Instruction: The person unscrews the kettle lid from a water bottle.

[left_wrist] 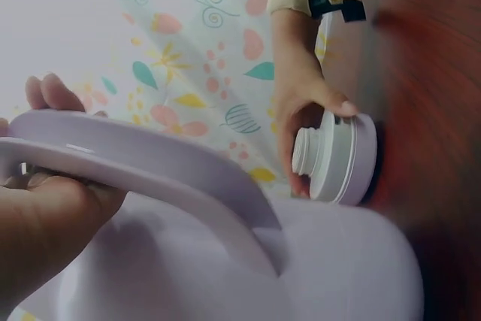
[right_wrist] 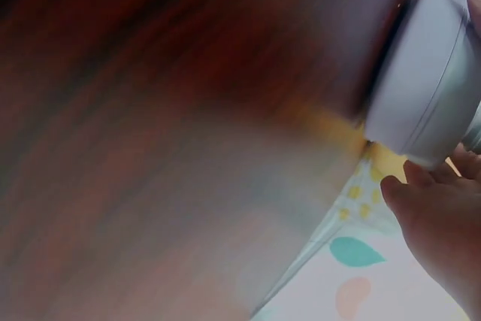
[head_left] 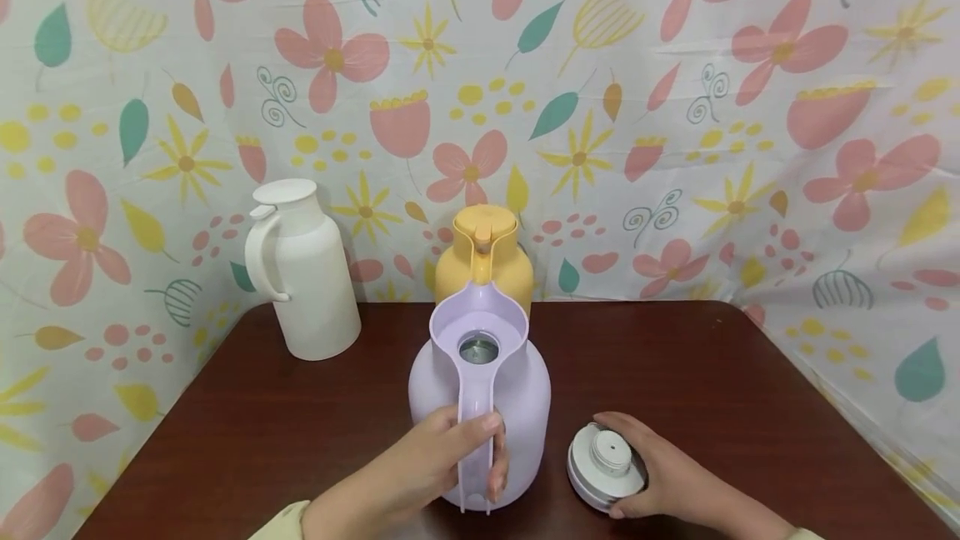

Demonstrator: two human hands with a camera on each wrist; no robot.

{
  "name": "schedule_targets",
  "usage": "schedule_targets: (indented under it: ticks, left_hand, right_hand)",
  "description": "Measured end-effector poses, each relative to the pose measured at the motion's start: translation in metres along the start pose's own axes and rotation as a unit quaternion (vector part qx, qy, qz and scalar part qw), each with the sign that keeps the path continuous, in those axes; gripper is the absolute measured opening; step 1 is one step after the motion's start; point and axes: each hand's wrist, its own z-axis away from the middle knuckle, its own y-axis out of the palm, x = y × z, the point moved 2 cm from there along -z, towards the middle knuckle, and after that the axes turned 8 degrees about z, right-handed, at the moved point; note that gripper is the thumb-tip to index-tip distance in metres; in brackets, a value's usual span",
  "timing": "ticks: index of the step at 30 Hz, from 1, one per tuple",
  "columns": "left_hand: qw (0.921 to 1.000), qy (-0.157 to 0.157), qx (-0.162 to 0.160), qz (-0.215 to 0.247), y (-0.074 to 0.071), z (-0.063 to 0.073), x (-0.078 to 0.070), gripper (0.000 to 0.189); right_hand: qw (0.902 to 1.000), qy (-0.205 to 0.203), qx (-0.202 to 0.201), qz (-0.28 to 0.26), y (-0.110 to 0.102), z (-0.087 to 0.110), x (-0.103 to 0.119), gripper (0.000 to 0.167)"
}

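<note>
A lavender thermos jug (head_left: pixel 525 407) stands upright at the middle of the table, its round mouth (head_left: pixel 478 347) uncovered. My left hand (head_left: pixel 431 452) grips the jug's handle, fingers wrapped round it and thumb along its side. To the right of the jug is its lavender-and-white lid (head_left: pixel 592 477), turned with the white threaded plug facing up. My right hand (head_left: pixel 663 469) holds this lid by its edge, with the thumb on the near side and fingers on the far side. In the left wrist view, the lid (left_wrist: pixel 353 159) sits right at the tabletop.
Directly behind the lavender jug stands a yellow jug (head_left: pixel 517 273) with its lid on. A white jug (head_left: pixel 318 290) is at the back left. The dark wooden table (head_left: pixel 660 357) ends at a flower-patterned cloth (head_left: pixel 645 107) behind.
</note>
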Motion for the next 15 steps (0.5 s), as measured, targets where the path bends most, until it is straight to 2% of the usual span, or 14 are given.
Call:
schedule_targets:
  ticks: [6, 10, 13, 15]
  left_hand:
    - [0.9997, -0.008, -0.008, -0.021, -0.005, 0.01, -0.004, 0.058]
    - [0.9993, -0.001, -0.015, -0.033, -0.005, 0.013, -0.002, 0.061]
    - [0.9974, 0.025, -0.005, -0.067, -0.005, 0.016, 0.002, 0.059]
    - [0.9936, 0.054, 0.008, -0.098, -0.007, 0.02, 0.006, 0.053]
  right_hand:
    - [0.9998, 0.002, -0.011, 0.019, -0.002, 0.007, -0.006, 0.099]
    - [0.9991, 0.006, -0.007, 0.041, -0.004, 0.008, -0.008, 0.097]
    - [0.9988, 0.015, 0.002, 0.046, -0.004, 0.009, -0.009, 0.097]
    - [0.9987, 0.018, 0.007, 0.047, -0.004, 0.009, -0.009, 0.098]
